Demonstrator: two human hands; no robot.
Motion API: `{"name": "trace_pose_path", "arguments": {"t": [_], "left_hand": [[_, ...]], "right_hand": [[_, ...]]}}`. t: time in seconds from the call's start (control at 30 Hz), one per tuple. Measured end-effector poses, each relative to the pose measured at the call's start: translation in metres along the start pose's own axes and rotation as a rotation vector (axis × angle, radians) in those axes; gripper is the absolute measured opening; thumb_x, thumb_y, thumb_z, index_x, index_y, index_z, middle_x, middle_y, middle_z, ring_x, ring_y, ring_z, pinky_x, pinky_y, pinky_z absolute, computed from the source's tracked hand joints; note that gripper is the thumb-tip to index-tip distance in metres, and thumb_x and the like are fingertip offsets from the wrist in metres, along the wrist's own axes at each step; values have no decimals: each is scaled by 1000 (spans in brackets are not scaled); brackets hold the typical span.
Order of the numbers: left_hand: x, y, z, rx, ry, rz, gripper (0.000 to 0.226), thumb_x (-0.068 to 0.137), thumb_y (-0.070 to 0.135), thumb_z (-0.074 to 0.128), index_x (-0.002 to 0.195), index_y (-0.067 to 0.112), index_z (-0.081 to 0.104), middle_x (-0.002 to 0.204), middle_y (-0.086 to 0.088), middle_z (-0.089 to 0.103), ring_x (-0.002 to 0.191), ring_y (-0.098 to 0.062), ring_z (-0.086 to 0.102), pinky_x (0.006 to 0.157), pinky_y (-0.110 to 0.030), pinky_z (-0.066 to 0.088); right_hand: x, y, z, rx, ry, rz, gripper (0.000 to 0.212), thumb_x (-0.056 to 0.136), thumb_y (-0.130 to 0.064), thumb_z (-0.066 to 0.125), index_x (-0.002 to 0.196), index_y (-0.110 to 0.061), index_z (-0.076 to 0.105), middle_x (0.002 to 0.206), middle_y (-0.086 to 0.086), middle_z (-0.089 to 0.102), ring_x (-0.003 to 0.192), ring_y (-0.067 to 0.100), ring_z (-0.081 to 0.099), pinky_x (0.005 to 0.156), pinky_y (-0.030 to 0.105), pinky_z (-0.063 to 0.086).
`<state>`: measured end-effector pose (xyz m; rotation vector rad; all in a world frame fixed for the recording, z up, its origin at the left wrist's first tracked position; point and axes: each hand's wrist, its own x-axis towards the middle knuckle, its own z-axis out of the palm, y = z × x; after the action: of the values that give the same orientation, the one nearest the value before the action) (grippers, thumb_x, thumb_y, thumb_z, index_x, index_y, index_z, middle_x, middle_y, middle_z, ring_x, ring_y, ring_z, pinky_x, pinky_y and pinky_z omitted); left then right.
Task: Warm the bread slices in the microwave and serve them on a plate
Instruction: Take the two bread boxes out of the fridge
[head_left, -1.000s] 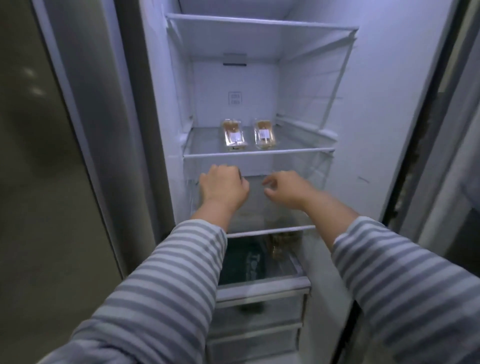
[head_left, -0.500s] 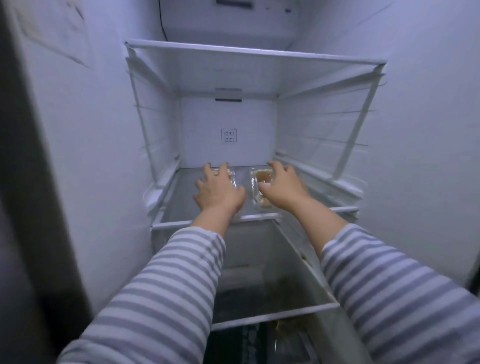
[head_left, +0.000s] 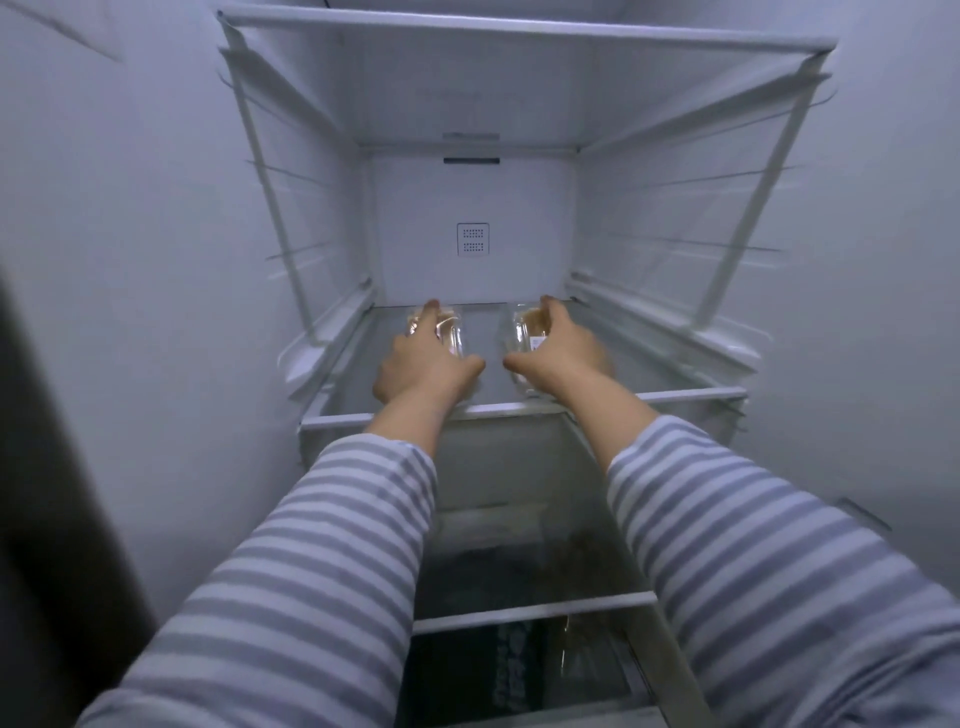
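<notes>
You are looking into an open fridge (head_left: 156, 260), its pale walls filling the view from 9 o'clock round to 3 o'clock. The top shelf (head_left: 519, 31) is spanning the cavity at 12 o'clock, with a small vent panel (head_left: 472, 239) sitting on the back wall just above centre. The middle glass shelf (head_left: 675, 382) is crossing the frame at mid-height, and a lower shelf (head_left: 530, 613) is lying toward 6 o'clock with dark, unclear contents beneath it.

Your two striped sleeves are reaching in from 7 o'clock and 5 o'clock: the left sleeve (head_left: 291, 571) and the right sleeve (head_left: 769, 571), both pushed up to leave the forearms bare.

Your left hand (head_left: 423, 364) is lying over the left bread pack (head_left: 452, 332), fingers stretched forward along its top and thumb spread out toward 3 o'clock; it is touching the clear wrapper, but you cannot tell whether the fingers are closing round it. Your right hand (head_left: 563, 348) is slightly blurred and is cupping the right bread pack (head_left: 524, 332) from its 3 o'clock side, fingers curling over the far end and thumb lying across the near end, so it is gripping the pack.

Both packs are resting on the middle glass shelf, side by side and a little apart, just left and right of centre, with a small white label (head_left: 538, 341) showing on the right one
</notes>
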<state>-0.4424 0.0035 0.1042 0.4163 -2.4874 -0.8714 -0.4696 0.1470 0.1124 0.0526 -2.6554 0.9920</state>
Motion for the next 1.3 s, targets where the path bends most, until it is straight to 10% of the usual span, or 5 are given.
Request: {"name": "trace_pose_path", "arguments": {"t": [0.6,1.3], "left_hand": [[-215,-39,-82,-93,-15,137,85,75,46,68,146,45,21,139,-3,47,124,-27,48,96,-40,42],[-544,-171,-162,48,-107,-306,83,78,46,66,146,48,18,140,-12,42,127,-32,46,98,-41,41]], "right_hand": [[-244,17,-48,-9,153,20,85,74,-51,67,146,-43,23,137,-1,51,122,26,51,92,39,45],[-550,43,-16,-91,-278,-68,88,76,-50,68,148,-43,17,133,4,50,121,28,50,91,42,46]]}}
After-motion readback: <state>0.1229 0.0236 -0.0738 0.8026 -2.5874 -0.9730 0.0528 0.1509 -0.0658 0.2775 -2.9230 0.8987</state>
